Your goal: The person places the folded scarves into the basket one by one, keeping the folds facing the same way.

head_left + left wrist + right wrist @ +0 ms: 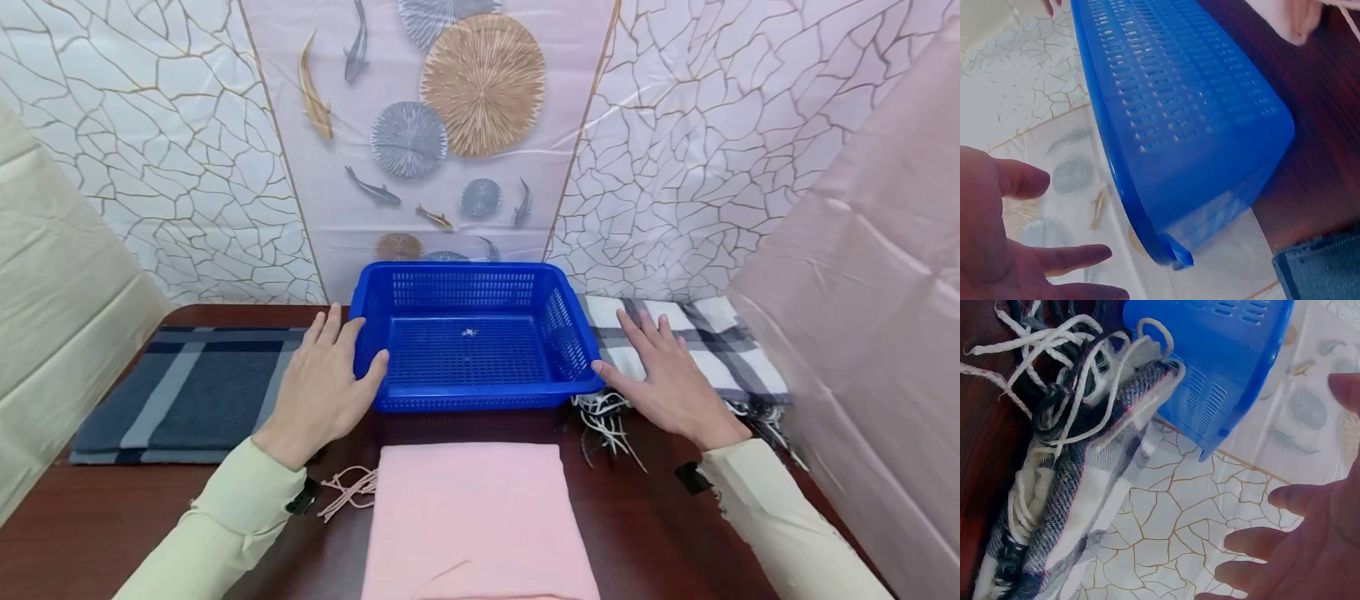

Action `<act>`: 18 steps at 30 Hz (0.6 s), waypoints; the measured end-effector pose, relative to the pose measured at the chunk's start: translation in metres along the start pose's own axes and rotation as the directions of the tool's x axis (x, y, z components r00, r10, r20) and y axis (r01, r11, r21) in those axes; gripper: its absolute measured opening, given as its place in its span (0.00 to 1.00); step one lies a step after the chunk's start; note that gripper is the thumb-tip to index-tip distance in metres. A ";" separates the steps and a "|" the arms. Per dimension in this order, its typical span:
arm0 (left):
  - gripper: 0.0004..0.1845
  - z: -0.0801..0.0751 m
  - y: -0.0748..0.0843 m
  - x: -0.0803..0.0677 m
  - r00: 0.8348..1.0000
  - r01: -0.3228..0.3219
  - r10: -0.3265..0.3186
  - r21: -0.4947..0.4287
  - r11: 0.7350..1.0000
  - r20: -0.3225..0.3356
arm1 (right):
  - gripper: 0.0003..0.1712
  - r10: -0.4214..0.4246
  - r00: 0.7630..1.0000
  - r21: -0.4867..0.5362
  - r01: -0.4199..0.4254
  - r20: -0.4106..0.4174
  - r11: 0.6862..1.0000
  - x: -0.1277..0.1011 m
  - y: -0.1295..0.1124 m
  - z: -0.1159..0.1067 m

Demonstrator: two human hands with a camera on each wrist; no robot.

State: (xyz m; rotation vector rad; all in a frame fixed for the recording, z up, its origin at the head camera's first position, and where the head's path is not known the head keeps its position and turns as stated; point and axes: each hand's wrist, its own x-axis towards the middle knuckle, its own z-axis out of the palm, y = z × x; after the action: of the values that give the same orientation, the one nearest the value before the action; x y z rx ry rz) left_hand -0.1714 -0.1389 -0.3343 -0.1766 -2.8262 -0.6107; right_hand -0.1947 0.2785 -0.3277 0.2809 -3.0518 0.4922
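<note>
one basket (472,400), three cloths (480,517) (210,400) (720,354), two hands (321,392) (669,379)

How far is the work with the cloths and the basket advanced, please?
Done, it seems: the pink cloth, dark blue cloth and checked cloth lie folded on the table. In hand: nothing is gripped; the left hand and right hand are open near the sides of the basket. Remaining, probably: putting cloths into the basket, since none lies inside it.

No text, label, brand, number or sign can be read in any view, on the blue plastic basket (480,391), the folded pink cloth (476,517) or the patterned wall covering (457,179).
</note>
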 end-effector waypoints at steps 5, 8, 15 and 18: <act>0.29 0.006 0.006 -0.001 0.993 -0.027 0.020 -0.063 0.998 -0.116 | 0.50 0.015 0.998 0.037 -0.013 -0.067 0.999 0.001 0.003 -0.002; 0.25 0.008 0.011 -0.003 0.986 -0.044 0.023 -0.127 0.991 -0.164 | 0.45 0.011 0.994 0.044 -0.006 -0.109 0.999 0.001 0.006 -0.004; 0.19 0.016 0.028 -0.004 0.981 -0.054 0.002 -0.263 0.963 -0.195 | 0.36 0.025 0.983 0.078 -0.011 -0.179 0.997 -0.003 0.015 -0.011; 0.18 0.017 0.034 -0.005 0.980 -0.048 -0.014 -0.305 0.951 -0.199 | 0.36 0.056 0.980 0.105 -0.037 -0.189 0.994 -0.003 0.017 -0.015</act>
State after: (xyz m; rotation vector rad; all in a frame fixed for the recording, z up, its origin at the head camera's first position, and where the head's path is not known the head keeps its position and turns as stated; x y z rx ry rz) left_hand -0.1643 -0.1013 -0.3372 -0.1835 -2.5205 -1.0058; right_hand -0.1943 0.2995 -0.3194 0.1553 -2.8565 0.6381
